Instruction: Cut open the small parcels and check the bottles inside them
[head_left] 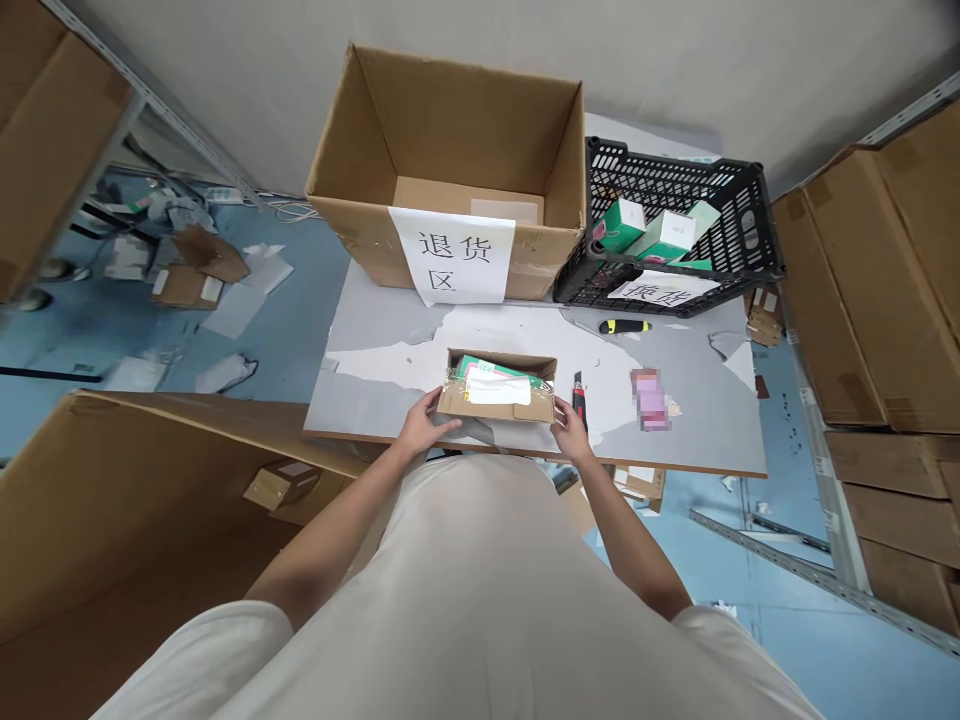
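A small open cardboard box sits near the table's front edge, between my two hands. Inside it lies a green and white package, partly under a white slip and clear plastic. My left hand grips the box's left end, its thumb stretched along the front. At the right end, my right hand holds the corner, with some fingertips hidden behind the box. A red and black utility knife lies just beside my right hand.
At the table's back stand a large open carton with a paper sign and a black plastic crate holding several green-white boxes. A yellow-black cutter and a blurred pink item lie right. A big carton stands left of me.
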